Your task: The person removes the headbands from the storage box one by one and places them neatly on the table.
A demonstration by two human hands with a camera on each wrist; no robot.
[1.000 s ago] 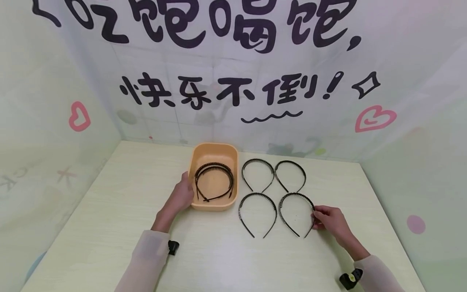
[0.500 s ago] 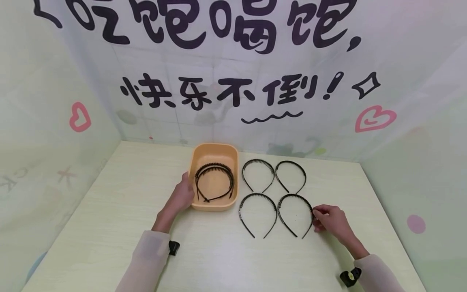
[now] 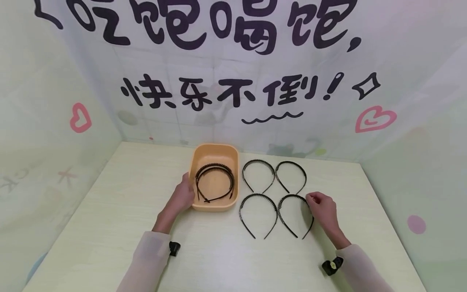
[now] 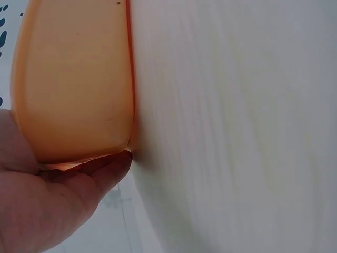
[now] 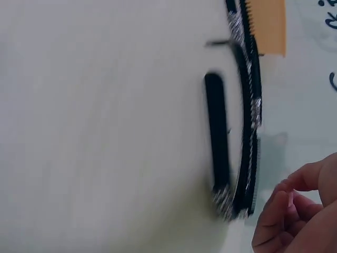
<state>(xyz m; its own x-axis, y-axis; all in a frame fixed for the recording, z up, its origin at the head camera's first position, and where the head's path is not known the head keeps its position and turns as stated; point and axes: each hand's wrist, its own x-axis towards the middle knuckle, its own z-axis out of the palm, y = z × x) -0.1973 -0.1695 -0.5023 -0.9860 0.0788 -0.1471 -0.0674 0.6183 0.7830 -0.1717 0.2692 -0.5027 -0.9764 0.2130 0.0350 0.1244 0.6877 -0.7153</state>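
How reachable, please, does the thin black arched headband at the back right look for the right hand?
Probably yes: the right hand appears to hold nothing, and the back-right headband lies close beyond it, with nothing visible covering that headband or standing in between.

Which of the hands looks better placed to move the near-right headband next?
Probably the right hand: it is close to the near-right headband and appears to hold nothing, while the left hand grips the orange tub.

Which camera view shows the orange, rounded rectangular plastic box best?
The head view: the box shows nearly whole, rim and inside, held by the left hand. The left wrist view shows only one side wall; the right wrist view, a piece at the picture's top.
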